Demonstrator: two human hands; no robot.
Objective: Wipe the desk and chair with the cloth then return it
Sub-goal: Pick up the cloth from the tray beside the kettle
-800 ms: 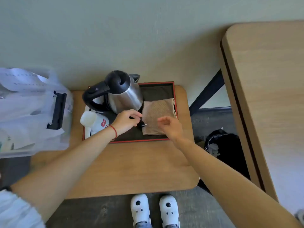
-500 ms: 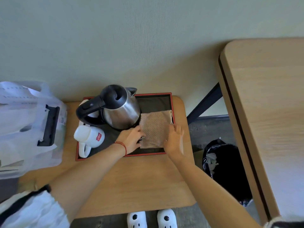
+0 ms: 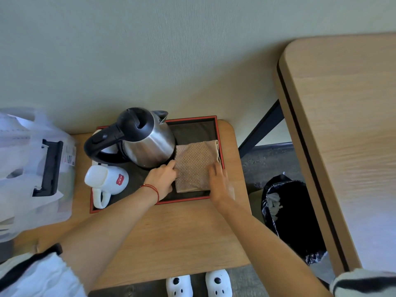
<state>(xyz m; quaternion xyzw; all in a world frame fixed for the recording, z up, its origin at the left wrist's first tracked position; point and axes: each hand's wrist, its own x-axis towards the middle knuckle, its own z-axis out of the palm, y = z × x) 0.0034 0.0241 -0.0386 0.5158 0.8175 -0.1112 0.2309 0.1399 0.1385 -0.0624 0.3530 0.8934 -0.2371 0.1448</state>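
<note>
On the tray, both hands now flank the cloth.

Nothing I can actually read here.
I see a red badge on the mug and a printed label on the bag, both too small to make out.

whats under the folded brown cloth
The cloth lies flat on the dark floor of the red-rimmed tray, beside the kettle. The left hand and right hand rest at its edges. Anything beneath its folds is covered.
</note>
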